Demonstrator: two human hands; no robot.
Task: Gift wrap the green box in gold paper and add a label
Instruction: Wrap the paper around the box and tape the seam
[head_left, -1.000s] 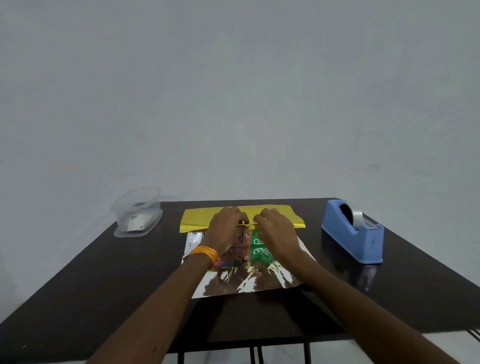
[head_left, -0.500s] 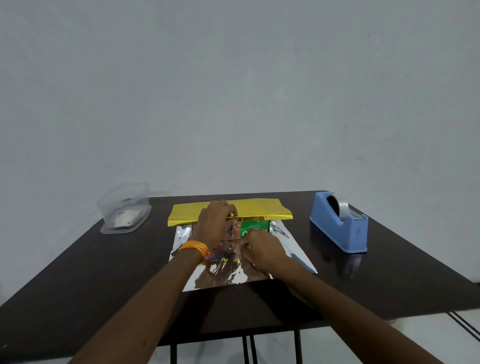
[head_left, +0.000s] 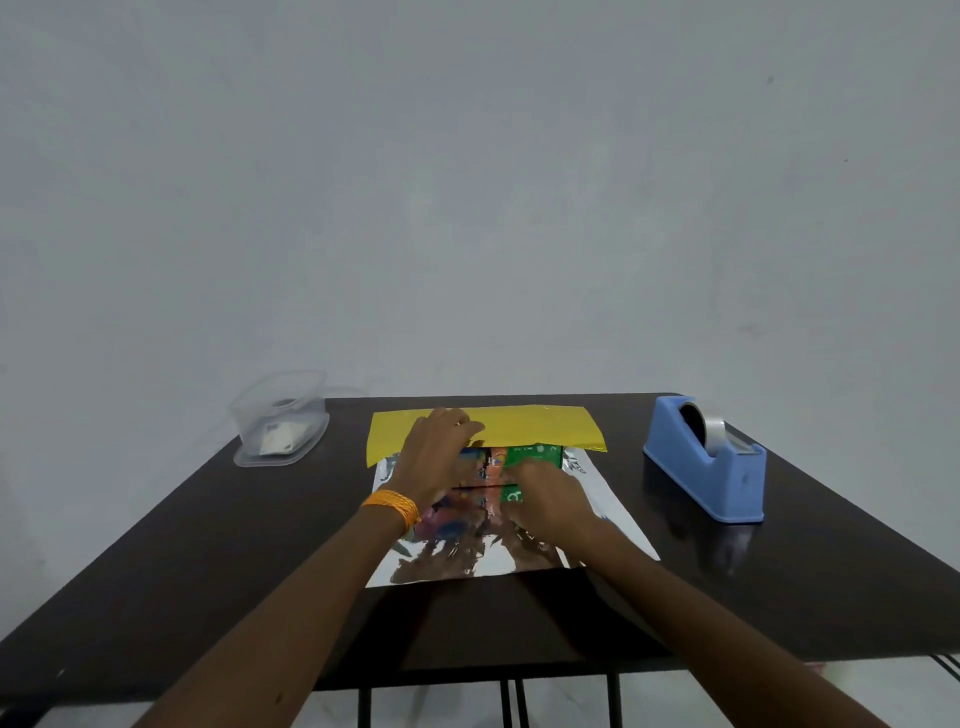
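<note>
Leaving the left hand (head_left: 439, 457) flat on the gold paper (head_left: 540, 427), the right hand (head_left: 550, 501) has dropped to the green box (head_left: 535, 456), fingers curled, hold unclear, likely readying the near fold.

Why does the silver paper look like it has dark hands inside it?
Head view: the silver side of the paper works like a mirror, so it reflects the left hand, the right hand and the green box as dark, wobbly shapes. Head view again: the glossy dark table faintly mirrors the blue tape dispenser too.
</note>
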